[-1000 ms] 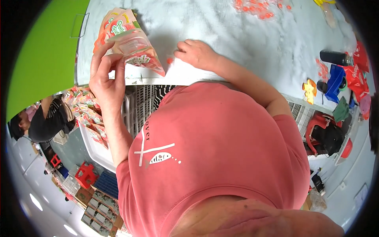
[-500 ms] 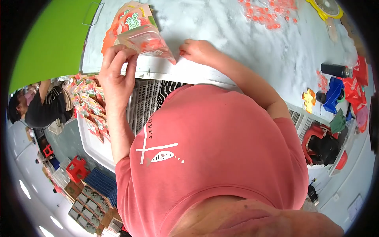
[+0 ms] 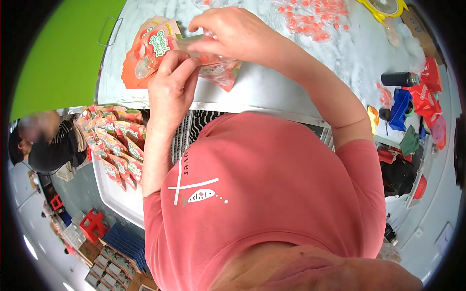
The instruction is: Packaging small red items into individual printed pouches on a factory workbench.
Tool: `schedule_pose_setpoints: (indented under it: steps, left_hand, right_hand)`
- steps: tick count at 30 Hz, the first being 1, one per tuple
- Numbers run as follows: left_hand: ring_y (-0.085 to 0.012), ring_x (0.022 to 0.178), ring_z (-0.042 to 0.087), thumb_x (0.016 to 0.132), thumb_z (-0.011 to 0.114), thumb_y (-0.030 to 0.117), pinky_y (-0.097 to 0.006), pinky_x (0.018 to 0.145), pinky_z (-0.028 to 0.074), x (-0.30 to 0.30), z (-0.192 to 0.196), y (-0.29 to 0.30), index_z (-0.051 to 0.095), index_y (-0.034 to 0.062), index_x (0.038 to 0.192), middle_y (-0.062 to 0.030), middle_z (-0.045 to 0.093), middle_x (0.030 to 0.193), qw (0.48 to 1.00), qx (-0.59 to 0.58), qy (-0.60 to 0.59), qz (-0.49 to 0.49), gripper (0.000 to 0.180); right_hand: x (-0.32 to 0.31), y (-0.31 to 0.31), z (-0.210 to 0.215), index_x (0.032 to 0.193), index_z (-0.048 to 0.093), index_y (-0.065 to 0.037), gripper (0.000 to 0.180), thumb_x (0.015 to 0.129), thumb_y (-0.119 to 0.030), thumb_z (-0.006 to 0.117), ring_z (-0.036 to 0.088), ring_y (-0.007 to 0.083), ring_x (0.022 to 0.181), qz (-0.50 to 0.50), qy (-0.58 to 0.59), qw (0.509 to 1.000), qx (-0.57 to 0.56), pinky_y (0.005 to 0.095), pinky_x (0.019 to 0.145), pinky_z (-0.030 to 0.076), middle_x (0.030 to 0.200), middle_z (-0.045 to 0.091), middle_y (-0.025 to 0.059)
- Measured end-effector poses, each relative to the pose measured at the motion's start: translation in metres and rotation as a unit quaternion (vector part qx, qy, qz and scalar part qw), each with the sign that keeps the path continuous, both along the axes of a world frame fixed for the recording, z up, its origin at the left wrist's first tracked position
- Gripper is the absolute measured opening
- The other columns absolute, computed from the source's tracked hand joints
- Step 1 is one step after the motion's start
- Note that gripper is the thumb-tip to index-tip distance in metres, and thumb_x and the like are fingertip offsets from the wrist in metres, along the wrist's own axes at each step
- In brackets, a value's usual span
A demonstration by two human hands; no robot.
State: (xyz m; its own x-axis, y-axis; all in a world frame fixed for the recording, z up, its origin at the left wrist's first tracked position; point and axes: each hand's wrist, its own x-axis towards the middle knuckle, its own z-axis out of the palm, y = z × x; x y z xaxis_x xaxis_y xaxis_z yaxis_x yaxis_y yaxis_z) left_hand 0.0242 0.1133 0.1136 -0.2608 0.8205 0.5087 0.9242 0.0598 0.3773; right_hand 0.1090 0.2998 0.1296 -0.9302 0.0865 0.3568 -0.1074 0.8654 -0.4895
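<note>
My left hand (image 3: 175,89) pinches the edge of a peach-coloured snack pouch (image 3: 221,73) with a clear window, near the table's front edge. Reddish pieces show through the window. Over the upper part of this pouch hovers my right hand (image 3: 238,36), its thumb and forefinger apart, slightly blurred. A small clear and reddish bit shows between those fingers, too small to make out. Just left of the held pouch lies a fanned stack of flat printed pouches (image 3: 158,43), partly behind my left hand.
Red wrapped candies (image 3: 315,19) lie spread at the back of the marbled table. A white tray (image 3: 104,182) of filled pouches (image 3: 116,140) sits lower left. A green panel (image 3: 63,53) borders the left. At right are a black bottle (image 3: 399,79) and blue holder (image 3: 400,109). Another person (image 3: 51,140) is far left.
My right hand has risen from the table's front edge to over the pouch, its fingers spreading. My left hand has moved right with the pouch's edge. The view has shifted slightly.
</note>
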Motion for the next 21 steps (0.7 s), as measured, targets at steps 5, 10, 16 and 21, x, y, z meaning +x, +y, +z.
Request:
schedule_pose_setpoints:
  steps: [5,10,16,21]
  left_hand:
    - [-0.0239,0.077,0.064,0.082,0.069,0.002,-0.036,0.063,0.052,0.006,-0.006,0.002,0.068,0.0084,0.096,-0.0057,0.059,0.092,1.000,0.012,0.002,0.003,0.015]
    - [-0.0243,0.078,0.064,0.081,0.069,0.002,-0.036,0.063,0.052,0.006,-0.009,0.003,0.067,0.0081,0.094,-0.0057,0.059,0.093,1.000,0.020,-0.008,0.016,0.015]
    - [-0.0241,0.079,0.064,0.079,0.070,0.002,-0.036,0.063,0.053,0.008,-0.013,-0.004,0.067,0.0087,0.097,-0.0057,0.059,0.094,0.999,0.020,0.006,0.028,0.019]
    - [-0.0234,0.085,0.065,0.077,0.070,-0.001,-0.031,0.064,0.054,0.020,-0.018,-0.012,0.068,0.0066,0.105,-0.0078,0.060,0.105,0.999,0.040,0.004,-0.034,0.029]
  right_hand:
    - [-0.010,-0.018,-0.006,0.099,0.067,-0.002,0.026,0.092,-0.027,0.062,0.062,0.0307,0.076,-0.033,0.050,0.967,-0.249,0.0376,0.070,0.050,0.087,0.064,0.0128]
    - [0.000,-0.020,-0.024,0.100,0.065,-0.001,0.019,0.096,-0.016,0.056,0.062,0.0253,0.086,-0.008,0.117,0.976,-0.181,0.0350,0.077,0.050,0.092,0.064,0.0114]
    - [0.043,-0.023,-0.007,0.098,0.065,-0.001,0.014,0.090,-0.012,0.063,0.062,0.0253,0.085,0.011,0.074,0.986,-0.152,0.0343,0.074,0.051,0.094,0.062,0.0095]
    - [0.049,-0.024,-0.004,0.091,0.063,0.003,0.016,0.078,-0.006,0.065,0.064,0.0257,0.084,0.111,-0.092,0.971,0.190,0.0358,0.065,0.054,0.089,0.060,0.0095]
